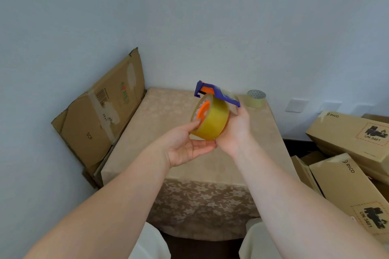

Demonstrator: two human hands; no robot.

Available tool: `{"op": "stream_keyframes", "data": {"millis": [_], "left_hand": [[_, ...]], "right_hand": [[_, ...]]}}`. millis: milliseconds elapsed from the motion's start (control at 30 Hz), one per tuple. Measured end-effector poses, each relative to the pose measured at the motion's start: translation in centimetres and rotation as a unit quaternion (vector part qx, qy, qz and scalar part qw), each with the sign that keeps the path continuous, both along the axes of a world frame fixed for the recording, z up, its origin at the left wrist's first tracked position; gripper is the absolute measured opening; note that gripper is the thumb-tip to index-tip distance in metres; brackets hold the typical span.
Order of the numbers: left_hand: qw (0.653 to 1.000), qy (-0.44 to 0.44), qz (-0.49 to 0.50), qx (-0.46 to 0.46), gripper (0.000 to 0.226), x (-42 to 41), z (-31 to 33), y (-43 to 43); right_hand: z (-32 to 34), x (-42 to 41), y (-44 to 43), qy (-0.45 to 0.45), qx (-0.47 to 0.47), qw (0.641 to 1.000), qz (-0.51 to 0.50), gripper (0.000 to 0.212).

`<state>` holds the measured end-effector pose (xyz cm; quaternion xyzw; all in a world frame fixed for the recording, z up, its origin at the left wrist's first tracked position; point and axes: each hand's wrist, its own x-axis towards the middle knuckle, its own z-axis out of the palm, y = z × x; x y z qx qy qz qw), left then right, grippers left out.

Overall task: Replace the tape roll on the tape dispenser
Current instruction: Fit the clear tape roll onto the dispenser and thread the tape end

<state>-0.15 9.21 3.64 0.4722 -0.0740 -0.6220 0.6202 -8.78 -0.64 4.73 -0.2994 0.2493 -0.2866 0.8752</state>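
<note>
A blue tape dispenser (216, 93) with an orange hub is held in the air above the table (242, 166). A full yellowish tape roll (212, 121) sits on its orange hub. My right hand (235, 130) grips the dispenser and the roll from the right side. My left hand (186, 145) touches the roll from the left: fingertips press on its face near the hub and the thumb lies under its lower edge. A second, thinner tape roll (256, 98) lies flat at the table's far right corner.
The table has a beige floral cloth and stands against a pale wall. Flattened cardboard (101, 115) leans on the wall at the left. Several brown cartons (349, 176) are stacked close at the right. My knees show at the bottom edge.
</note>
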Motion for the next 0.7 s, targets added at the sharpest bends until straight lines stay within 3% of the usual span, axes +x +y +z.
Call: {"op": "stream_keyframes", "data": {"millis": [167,300,433,567,700], "left_hand": [[1.0,0.002,0.03,-0.007,0.035,0.2,0.2,0.1],[0.999,-0.044,0.002,0.002,0.02,0.5,0.3,0.4],[0.991,-0.127,-0.036,-0.005,0.012,1.0,0.9,0.8],[0.967,-0.242,-0.081,-0.004,0.03,1.8,1.4,1.1],[0.962,-0.256,-0.081,-0.047,0.039,2.4,1.9,1.3]], "right_hand": [[0.6,-0.9,0.2,-0.03,0.025,0.998,0.057,0.069],[1.5,-1.6,0.5,-0.036,0.009,0.993,0.109,0.057],[1.6,-2.4,-0.1,-0.018,0.017,0.992,0.125,0.071],[1.6,-2.8,0.0,0.0,-0.026,0.988,0.154,0.043],[1.9,-3.4,0.3,-0.037,-0.092,0.973,0.208,0.017]]}}
